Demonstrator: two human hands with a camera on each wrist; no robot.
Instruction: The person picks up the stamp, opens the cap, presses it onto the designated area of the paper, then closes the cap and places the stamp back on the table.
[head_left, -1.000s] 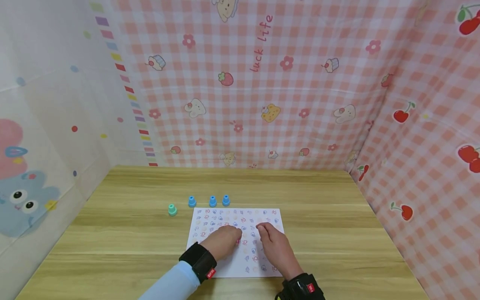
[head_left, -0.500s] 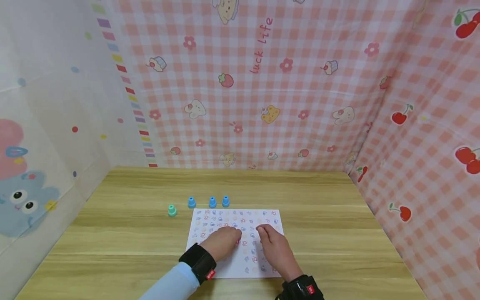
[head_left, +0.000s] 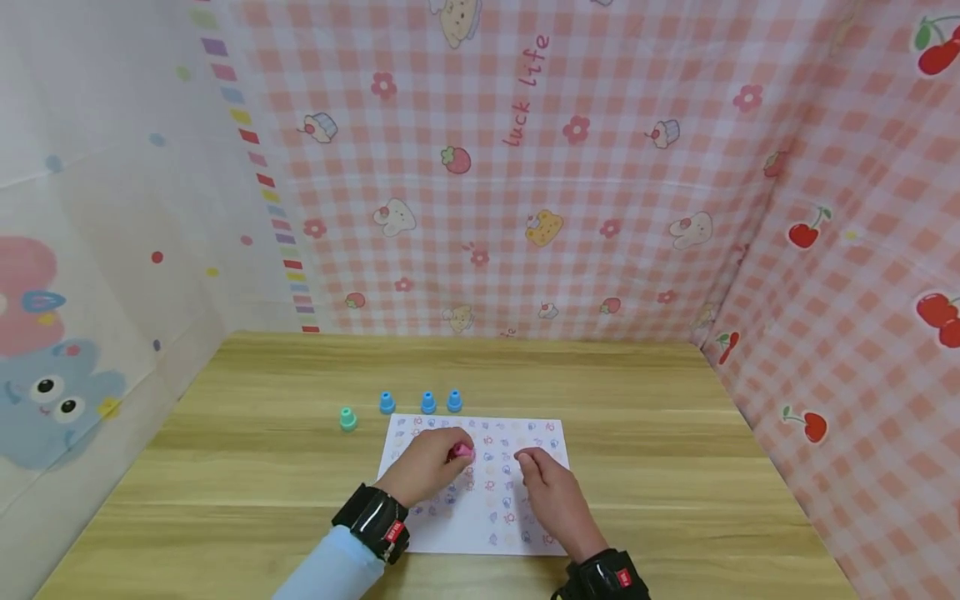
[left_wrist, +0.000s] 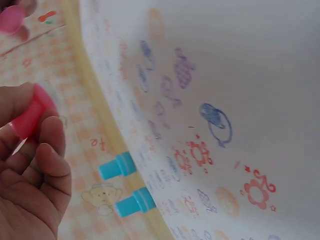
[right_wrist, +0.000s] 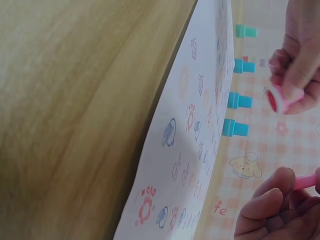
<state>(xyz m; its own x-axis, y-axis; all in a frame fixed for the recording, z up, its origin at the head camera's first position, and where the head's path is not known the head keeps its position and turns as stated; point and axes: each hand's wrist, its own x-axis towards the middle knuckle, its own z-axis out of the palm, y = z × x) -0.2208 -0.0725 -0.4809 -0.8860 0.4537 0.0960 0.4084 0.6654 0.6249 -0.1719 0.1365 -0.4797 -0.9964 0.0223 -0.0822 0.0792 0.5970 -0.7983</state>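
Pinched in my left hand (head_left: 426, 463) is a small pink stamp (head_left: 462, 451), raised over the printed paper sheet (head_left: 450, 533). Its red stamping face (right_wrist: 272, 100) shows in the right wrist view, tilted away from the paper. My right hand (head_left: 553, 493) stays above the sheet's right part with curled fingers. Between its thumb and fingers it grips a pink piece (right_wrist: 306, 182), which looks like the stamp's cap; the fingers hide much of it. Red, blue, purple and orange prints cover much of the sheet, and a blank patch lies at its lower left.
Beyond the sheet's far edge stand several capped stamps: a green stamp (head_left: 348, 419) at the left and blue stamps (head_left: 428, 403) beside it. The wooden table (head_left: 645, 392) meets a checked cloth wall (head_left: 480, 200) at the back.
My left hand has lifted off the sheet and moved away from me and slightly left, turning so the pink stamp comes into sight. My right hand has stayed in place.
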